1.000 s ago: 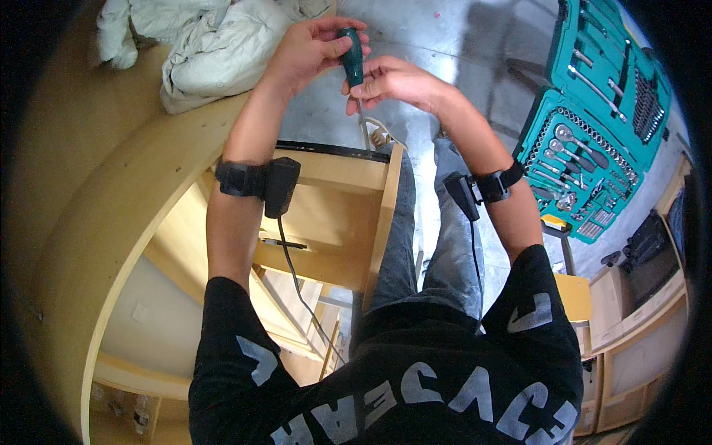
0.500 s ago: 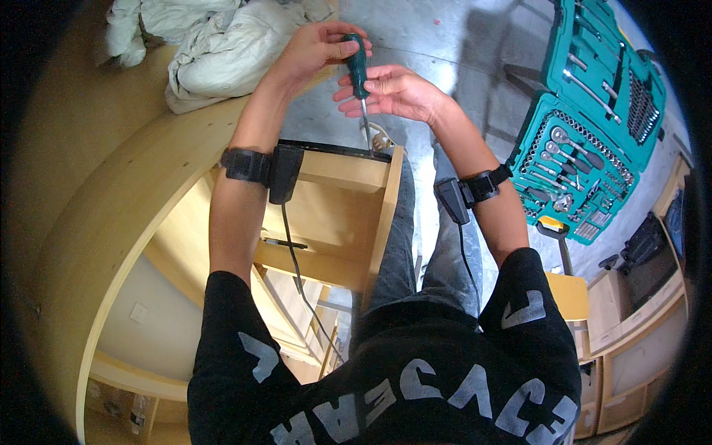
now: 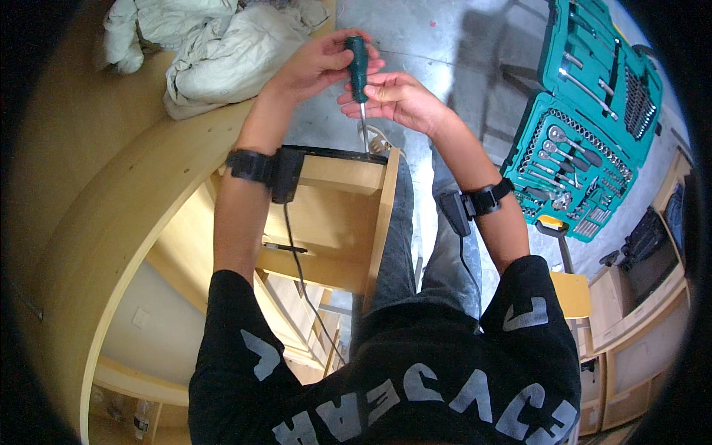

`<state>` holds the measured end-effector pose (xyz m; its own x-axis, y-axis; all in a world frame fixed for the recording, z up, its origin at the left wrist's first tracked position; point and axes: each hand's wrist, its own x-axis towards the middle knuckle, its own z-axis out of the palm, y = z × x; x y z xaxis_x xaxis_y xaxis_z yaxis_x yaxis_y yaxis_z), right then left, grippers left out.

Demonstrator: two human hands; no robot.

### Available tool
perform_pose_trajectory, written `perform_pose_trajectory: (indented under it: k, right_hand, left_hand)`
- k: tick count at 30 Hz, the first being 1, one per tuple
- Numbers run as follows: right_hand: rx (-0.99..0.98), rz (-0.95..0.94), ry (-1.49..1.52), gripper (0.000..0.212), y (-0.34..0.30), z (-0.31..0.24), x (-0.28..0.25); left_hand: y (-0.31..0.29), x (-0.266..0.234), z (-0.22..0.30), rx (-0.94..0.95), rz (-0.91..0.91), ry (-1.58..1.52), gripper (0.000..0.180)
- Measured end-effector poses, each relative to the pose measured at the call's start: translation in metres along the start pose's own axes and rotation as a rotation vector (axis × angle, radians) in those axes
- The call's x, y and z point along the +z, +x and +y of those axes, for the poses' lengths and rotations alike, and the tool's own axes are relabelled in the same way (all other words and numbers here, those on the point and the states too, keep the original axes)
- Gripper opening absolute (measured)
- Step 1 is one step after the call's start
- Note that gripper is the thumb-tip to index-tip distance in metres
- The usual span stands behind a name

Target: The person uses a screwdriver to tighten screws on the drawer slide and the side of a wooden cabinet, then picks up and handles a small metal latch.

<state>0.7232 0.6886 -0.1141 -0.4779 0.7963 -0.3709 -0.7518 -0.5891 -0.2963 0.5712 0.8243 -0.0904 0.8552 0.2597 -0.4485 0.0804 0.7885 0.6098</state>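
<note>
A screwdriver (image 3: 357, 70) with a dark green handle stands nearly upright over the wooden drawer (image 3: 341, 196). Its metal shaft points down to the black rail (image 3: 326, 153) along the drawer's far edge; whether the tip sits in a screw is too small to tell. My left hand (image 3: 315, 65) grips the upper handle, thumb in front and fingers behind. Lower down, my right hand (image 3: 406, 100) pinches the handle near the shaft, its other fingers loosely extended behind. A black pen (image 3: 285, 248) lies inside the drawer.
To the right, a teal tool case (image 3: 535, 111) lies open with ratchets and sockets. Pale cloth (image 3: 215, 70) is bunched at the upper left, beside a large curved-looking wooden panel (image 3: 148, 174). A yellow board (image 3: 569, 295) is at my right; cables hang from both forearm straps.
Both hands stay on the screwdriver, with my left fingers shifted slightly around the upper handle. The view has moved a little; the screwdriver remains over the rail.
</note>
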Motion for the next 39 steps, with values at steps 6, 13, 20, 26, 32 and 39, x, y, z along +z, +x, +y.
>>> perform_pose_trajectory:
  k: [6, 13, 20, 26, 32, 39]
  right_hand:
    - [-0.095, 0.360, -0.510, 0.041, 0.006, -0.002, 0.032]
    - [-0.244, 0.661, -1.343, 0.035, 0.013, -0.005, 0.056]
    - [-0.215, 0.708, -1.322, 0.027, 0.015, -0.009, 0.050]
    - [-0.153, 0.717, -1.163, 0.027, 0.019, -0.006, 0.039]
    - [-0.234, 0.694, -1.250, 0.034, 0.018, 0.003, 0.047]
    - [-0.153, 0.632, -1.106, 0.032, 0.023, 0.012, 0.045]
  left_hand:
    - [-0.019, 0.015, 0.014, -0.050, 0.495, 0.319, 0.037]
    - [-0.011, 0.028, 0.023, -0.128, 0.543, 0.862, 0.058]
    - [-0.006, 0.011, 0.006, -0.021, 0.170, -0.093, 0.050]
    - [-0.006, -0.001, 0.003, -0.044, 0.255, 0.149, 0.048]
    - [-0.007, 0.047, 0.019, -0.049, 0.677, 1.129, 0.049]
    - [-0.006, 0.030, 0.002, 0.059, 0.696, 1.118, 0.048]
